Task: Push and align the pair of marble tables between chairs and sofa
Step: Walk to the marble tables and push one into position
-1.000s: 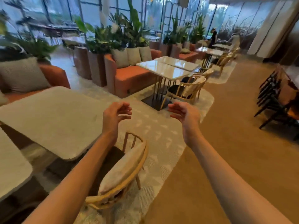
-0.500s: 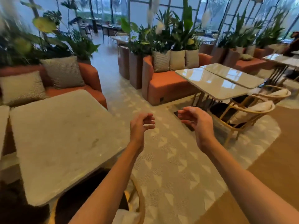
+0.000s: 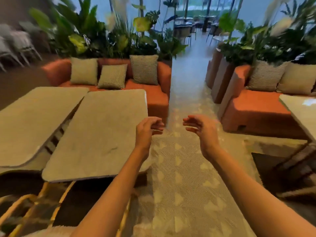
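Two pale marble tables stand side by side on the left: the nearer right table (image 3: 102, 134) and the left table (image 3: 34, 120), with a widening gap between them toward me. Behind them sits an orange sofa (image 3: 153, 98) with three cushions. Wooden chairs (image 3: 42, 202) show partly under the tables' near edge. My left hand (image 3: 147, 130) hovers just off the right table's right edge, fingers loosely curled, holding nothing. My right hand (image 3: 201, 129) is raised over the rug, fingers relaxed and empty.
A patterned rug (image 3: 179, 185) runs forward into a walkway between the sofas. A second orange sofa (image 3: 256, 113) and another marble table (image 3: 301, 108) stand at the right. Planters with tall plants (image 3: 111, 36) back both sofas.
The view has swung left: the pair of tables and their sofa now fill the left side, the other table set has slid to the right edge. Both hands stay raised and empty.
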Demonstrator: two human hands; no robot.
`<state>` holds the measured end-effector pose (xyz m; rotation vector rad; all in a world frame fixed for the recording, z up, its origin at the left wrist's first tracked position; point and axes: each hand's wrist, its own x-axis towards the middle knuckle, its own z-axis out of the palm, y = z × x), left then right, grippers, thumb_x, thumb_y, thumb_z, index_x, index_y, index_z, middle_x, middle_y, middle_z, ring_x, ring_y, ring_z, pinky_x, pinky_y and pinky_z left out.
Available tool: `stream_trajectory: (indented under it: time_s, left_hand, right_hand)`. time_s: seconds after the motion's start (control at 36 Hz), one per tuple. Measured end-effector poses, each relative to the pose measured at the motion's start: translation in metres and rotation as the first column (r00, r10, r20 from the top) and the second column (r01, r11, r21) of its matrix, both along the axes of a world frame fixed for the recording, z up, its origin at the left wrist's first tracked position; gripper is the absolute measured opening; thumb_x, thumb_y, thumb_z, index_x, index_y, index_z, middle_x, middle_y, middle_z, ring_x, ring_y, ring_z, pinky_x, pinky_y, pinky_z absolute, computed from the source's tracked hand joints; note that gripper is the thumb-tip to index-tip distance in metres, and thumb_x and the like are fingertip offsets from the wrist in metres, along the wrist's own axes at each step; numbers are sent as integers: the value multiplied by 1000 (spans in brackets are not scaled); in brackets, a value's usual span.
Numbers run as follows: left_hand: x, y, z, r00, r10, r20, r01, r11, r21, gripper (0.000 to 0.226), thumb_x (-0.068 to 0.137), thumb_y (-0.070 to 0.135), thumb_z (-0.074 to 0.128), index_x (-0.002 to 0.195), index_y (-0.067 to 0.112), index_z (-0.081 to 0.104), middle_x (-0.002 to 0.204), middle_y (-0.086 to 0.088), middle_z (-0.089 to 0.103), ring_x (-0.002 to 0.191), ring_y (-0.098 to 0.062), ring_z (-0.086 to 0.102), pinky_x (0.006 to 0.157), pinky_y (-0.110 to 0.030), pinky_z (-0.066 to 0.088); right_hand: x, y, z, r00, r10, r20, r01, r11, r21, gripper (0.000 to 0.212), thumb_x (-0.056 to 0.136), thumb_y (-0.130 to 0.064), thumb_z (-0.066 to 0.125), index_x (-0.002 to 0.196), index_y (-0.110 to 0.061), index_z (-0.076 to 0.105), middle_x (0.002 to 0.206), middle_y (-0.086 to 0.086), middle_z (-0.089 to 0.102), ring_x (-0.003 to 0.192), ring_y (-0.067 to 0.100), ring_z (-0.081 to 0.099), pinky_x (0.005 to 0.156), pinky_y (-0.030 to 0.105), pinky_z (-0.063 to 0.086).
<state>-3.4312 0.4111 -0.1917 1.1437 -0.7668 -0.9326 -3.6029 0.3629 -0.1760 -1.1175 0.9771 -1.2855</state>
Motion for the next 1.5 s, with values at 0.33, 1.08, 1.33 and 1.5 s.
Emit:
stream_trajectory:
  time_s: [0.33, 1.08, 1.33, 1.5]
  left_hand:
    - [0, -107, -46, 890, 449, -75, -449, 893, 29, 23, 94, 12, 51, 84, 6, 71, 70, -4, 71, 63, -15, 66, 59, -27, 56]
    - [33, -124, -252, 509, 799, 319, -731, 205, 651, 38, 100, 23, 50, 137, 13, 53, 152, -6, 41, 140, -22, 38, 116, -39, 30]
    - [11, -155, -341, 423, 531, 734, -879, 43, 475, 45, 105, 24, 35, 149, 14, 38, 164, -2, 18, 153, -15, 3, 124, -29, -3]
    - [8, -178, -352, 272, 358, 893, -905, -219, 364, 47, 99, 27, 25, 140, 18, 44, 157, -2, 34, 150, -19, 18, 125, -35, 6]
  right_hand:
    - [4, -171, -29, 912, 398, -104, -398, 917, 20, 25, 86, -28, 59, 95, -10, 74, 94, 12, 77, 90, 26, 74, 71, 28, 57]
    - [214, -234, -230, -208, 622, -755, -955, 37, 293, 29, 96, -31, 58, 122, -21, 63, 132, 0, 58, 124, 17, 50, 102, 31, 40]
    - [227, -235, -334, -113, 141, -984, -942, -330, 61, 42, 102, -41, 38, 139, -25, 50, 151, -4, 38, 140, 16, 32, 112, 36, 21]
    - [218, -242, -373, 148, 99, -984, -907, -384, -175, 38, 103, -40, 35, 133, -23, 51, 144, 0, 46, 133, 19, 39, 110, 41, 29]
